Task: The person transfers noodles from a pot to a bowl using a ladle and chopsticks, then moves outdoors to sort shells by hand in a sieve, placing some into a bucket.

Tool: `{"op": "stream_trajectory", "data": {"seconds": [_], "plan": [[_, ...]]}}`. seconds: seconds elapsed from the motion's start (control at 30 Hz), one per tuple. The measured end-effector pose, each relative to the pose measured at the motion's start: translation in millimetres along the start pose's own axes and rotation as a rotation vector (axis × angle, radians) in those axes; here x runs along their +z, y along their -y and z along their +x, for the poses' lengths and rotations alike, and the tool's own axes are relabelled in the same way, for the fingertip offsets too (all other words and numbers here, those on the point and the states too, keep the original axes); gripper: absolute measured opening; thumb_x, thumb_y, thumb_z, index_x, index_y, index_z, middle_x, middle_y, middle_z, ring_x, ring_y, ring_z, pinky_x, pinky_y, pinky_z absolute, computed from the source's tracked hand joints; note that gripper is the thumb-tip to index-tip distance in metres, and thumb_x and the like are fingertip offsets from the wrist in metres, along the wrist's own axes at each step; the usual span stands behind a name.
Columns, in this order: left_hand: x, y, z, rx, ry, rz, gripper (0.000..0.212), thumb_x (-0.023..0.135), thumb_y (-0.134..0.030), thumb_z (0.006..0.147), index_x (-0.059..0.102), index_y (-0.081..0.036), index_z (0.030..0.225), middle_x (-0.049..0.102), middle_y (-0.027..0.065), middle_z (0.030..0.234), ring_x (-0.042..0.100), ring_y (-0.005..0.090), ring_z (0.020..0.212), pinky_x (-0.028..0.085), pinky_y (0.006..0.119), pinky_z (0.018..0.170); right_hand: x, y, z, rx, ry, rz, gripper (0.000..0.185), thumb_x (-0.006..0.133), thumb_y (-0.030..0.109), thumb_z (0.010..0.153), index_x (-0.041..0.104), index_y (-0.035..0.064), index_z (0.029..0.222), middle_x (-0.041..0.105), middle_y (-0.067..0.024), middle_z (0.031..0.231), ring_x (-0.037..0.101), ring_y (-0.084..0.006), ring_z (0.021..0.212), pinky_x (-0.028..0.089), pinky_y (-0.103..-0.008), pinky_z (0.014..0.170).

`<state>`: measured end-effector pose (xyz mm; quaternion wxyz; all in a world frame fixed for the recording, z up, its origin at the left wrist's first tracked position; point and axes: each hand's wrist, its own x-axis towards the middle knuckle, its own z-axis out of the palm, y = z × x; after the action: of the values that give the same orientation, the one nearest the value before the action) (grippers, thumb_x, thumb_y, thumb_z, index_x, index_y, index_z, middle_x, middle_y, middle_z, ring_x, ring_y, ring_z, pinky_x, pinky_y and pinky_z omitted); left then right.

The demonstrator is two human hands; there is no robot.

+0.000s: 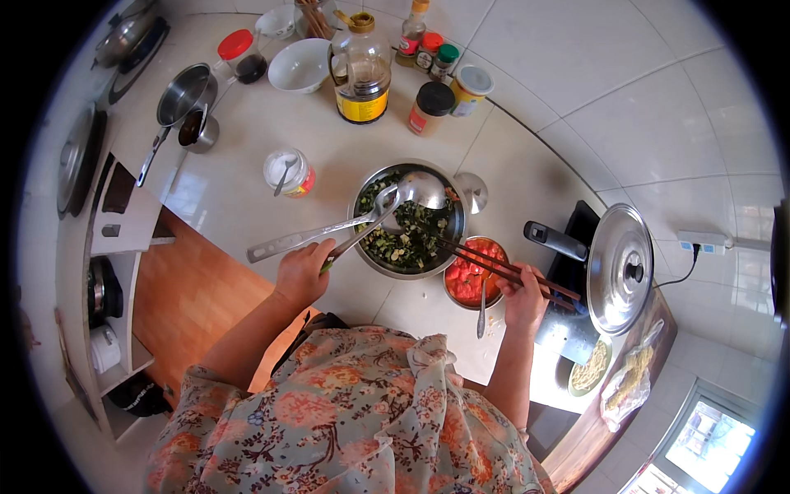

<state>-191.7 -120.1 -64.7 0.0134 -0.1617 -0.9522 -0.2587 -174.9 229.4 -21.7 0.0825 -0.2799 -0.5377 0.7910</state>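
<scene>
My left hand [303,275] grips the handle of a metal ladle [424,188], whose bowl is over a steel basin [402,275] of chopped leafy greens [419,231]. A second long-handled metal utensil [296,238] crosses the basin's left rim; its head lies partly behind the ladle. My right hand [523,296] holds a pair of dark chopsticks [494,264], with the tips at the right side of the greens. Below the chopsticks stands a bowl of chopped tomatoes [470,281] with a metal spoon [481,318] leaning out of it.
An open jar of white granules [289,173] stands left of the basin. A large bottle [363,80], seasoning jars [432,102] and a white bowl [299,66] line the back. At right are a lidded pan [620,268], a stove and a plate of noodles [590,368].
</scene>
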Motion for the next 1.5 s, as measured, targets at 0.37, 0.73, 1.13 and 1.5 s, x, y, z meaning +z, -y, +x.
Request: {"op": "stream_trajectory", "data": {"seconds": [0.37, 0.73, 1.13, 1.5], "plan": [[-6, -3, 3, -0.075, 0.076, -0.068, 0.042, 0.059, -0.006, 0.063, 0.047, -0.008, 0.103, 0.055, 0.0115, 0.076, 0.054, 0.0312, 0.066, 0.043, 0.039, 0.056, 0, 40, -12, 0.038, 0.261, 0.499, 0.021, 0.044, 0.014, 0.084, 0.051, -0.0048, 0.087, 0.057, -0.0191, 0.072, 0.050, -0.0188, 0.049, 0.036, -0.0207, 0.041], [-9, -3, 4, -0.108, 0.135, -0.097, 0.044, 0.062, -0.011, 0.063, 0.046, -0.007, 0.104, 0.055, 0.0111, 0.073, 0.055, 0.0304, 0.065, 0.043, 0.039, 0.055, 62, 136, -56, -0.223, 0.835, 0.774, 0.020, 0.035, 0.017, 0.090, 0.042, -0.0008, 0.086, 0.048, -0.0122, 0.063, 0.047, -0.0099, 0.036, 0.038, -0.0176, 0.029], [-6, -1, 5, -0.115, 0.197, -0.127, 0.049, 0.063, -0.010, 0.063, 0.045, -0.005, 0.108, 0.056, 0.0130, 0.082, 0.056, 0.0302, 0.073, 0.044, 0.039, 0.062, 94, 160, -63, -0.299, 1.063, 0.942, 0.022, 0.037, 0.019, 0.090, 0.045, -0.0007, 0.083, 0.052, -0.0132, 0.061, 0.053, -0.0153, 0.041, 0.041, -0.0208, 0.033], [-2, 10, 1, -0.069, 0.264, -0.118, 0.052, 0.062, -0.009, 0.065, 0.043, -0.003, 0.113, 0.056, 0.0169, 0.094, 0.056, 0.0313, 0.078, 0.046, 0.037, 0.068, -43, 93, -108, -0.309, 0.130, 0.758, 0.020, 0.037, 0.018, 0.086, 0.046, 0.0000, 0.087, 0.052, -0.0135, 0.064, 0.042, -0.0116, 0.037, 0.035, -0.0209, 0.036]]}}
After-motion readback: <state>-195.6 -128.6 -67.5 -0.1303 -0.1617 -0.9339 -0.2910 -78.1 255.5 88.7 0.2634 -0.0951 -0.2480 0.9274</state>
